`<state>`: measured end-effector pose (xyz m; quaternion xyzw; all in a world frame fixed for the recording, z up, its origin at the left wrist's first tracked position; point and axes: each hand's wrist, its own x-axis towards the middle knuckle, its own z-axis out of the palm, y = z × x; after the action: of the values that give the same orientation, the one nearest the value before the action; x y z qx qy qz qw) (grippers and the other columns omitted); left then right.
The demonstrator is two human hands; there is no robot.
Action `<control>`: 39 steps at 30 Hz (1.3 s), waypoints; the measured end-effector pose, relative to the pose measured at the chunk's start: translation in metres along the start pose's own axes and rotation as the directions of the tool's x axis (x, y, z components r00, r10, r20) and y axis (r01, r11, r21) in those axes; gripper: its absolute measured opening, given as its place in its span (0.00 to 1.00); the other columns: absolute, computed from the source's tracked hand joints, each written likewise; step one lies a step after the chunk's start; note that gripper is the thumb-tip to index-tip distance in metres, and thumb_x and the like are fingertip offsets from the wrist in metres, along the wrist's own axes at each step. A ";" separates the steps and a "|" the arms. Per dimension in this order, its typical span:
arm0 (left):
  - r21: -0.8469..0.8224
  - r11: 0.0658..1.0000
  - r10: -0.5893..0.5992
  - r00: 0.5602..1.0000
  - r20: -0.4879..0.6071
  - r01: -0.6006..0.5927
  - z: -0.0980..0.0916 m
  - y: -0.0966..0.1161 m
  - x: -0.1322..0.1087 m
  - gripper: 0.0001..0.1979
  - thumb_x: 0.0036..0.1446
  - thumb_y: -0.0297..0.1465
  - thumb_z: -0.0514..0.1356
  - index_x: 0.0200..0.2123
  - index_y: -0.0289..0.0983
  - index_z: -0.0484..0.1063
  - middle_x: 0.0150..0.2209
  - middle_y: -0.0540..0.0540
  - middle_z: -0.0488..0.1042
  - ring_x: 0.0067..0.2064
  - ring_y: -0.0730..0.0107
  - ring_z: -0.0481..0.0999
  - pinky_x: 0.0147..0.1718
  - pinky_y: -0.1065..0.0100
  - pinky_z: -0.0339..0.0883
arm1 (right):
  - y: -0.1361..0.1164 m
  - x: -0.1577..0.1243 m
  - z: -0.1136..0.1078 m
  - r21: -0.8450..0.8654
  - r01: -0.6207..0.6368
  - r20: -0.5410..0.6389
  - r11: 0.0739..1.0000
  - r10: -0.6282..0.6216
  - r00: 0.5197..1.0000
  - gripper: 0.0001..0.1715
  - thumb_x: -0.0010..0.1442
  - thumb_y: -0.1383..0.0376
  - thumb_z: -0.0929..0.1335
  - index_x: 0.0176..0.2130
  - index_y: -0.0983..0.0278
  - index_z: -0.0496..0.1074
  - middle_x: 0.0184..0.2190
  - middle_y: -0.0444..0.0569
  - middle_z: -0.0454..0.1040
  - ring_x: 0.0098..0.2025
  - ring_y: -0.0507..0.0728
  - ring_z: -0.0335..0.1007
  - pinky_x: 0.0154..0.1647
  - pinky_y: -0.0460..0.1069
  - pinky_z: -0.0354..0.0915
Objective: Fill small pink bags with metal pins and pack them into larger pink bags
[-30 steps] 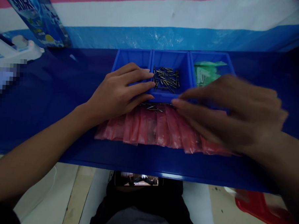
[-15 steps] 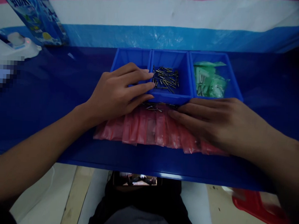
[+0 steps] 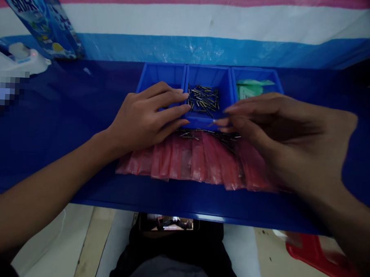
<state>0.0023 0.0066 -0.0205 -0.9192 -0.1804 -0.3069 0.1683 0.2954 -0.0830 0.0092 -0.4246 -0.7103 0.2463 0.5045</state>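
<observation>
My left hand (image 3: 149, 114) rests with fingers spread over the front of the left blue bin (image 3: 163, 74), its fingertips reaching the middle bin (image 3: 208, 75). In that middle bin lies a loose pile of thin metal rivets (image 3: 203, 99). Fingers pinched together, my right hand (image 3: 283, 134) is raised just in front of the right bin (image 3: 255, 73). A small slim piece, seemingly a rivet (image 3: 212, 123), pokes out at its fingertips. Below both hands a row of pink plastic bags (image 3: 199, 161) lies on the table, with more loose rivets (image 3: 189, 135) along their upper edge.
Green plastic packets (image 3: 250, 89) sit in the right bin, partly behind my right hand. A blue detergent bottle (image 3: 43, 24) and a white device (image 3: 25, 60) stand at the left. A phone (image 3: 169, 222) lies on the lap below the blue table's edge (image 3: 181, 214).
My right hand has lifted from the rivets by the bags, up and to the right, with its fingers now pinched around a small piece. My left hand stays in place.
</observation>
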 end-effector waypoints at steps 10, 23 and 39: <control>0.004 1.000 0.011 1.000 -0.014 -0.011 0.002 0.004 0.002 0.15 0.78 0.35 0.69 0.61 0.36 0.78 0.61 0.39 0.86 0.59 0.53 0.89 0.50 0.56 0.89 | 0.011 0.008 -0.016 -0.451 0.651 0.461 0.610 -0.466 0.755 0.07 0.76 0.71 0.73 0.51 0.66 0.82 0.45 0.50 0.87 0.44 0.56 0.84 0.42 0.51 0.77; -0.004 0.999 0.049 0.997 -0.065 -0.050 0.004 -0.003 0.004 0.16 0.77 0.36 0.69 0.63 0.40 0.80 0.59 0.39 0.88 0.57 0.51 0.90 0.44 0.52 0.93 | 0.014 0.002 -0.013 -0.538 0.763 0.731 0.359 -0.251 0.634 0.21 0.76 0.79 0.61 0.57 0.70 0.78 0.43 0.53 0.83 0.38 0.59 0.80 0.31 0.53 0.65; -0.001 1.000 0.011 1.000 -0.019 -0.011 -0.001 0.003 0.003 0.14 0.78 0.35 0.69 0.61 0.38 0.79 0.59 0.40 0.87 0.58 0.51 0.89 0.48 0.54 0.90 | 0.000 0.012 -0.006 0.146 -0.191 0.336 0.971 0.133 0.932 0.03 0.70 0.67 0.79 0.41 0.59 0.86 0.32 0.41 0.86 0.28 0.52 0.83 0.28 0.46 0.79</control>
<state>0.0058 0.0047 -0.0184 -0.9174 -0.1738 -0.3146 0.1710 0.2992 -0.0731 0.0172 -0.3893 -0.7215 0.4151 0.3943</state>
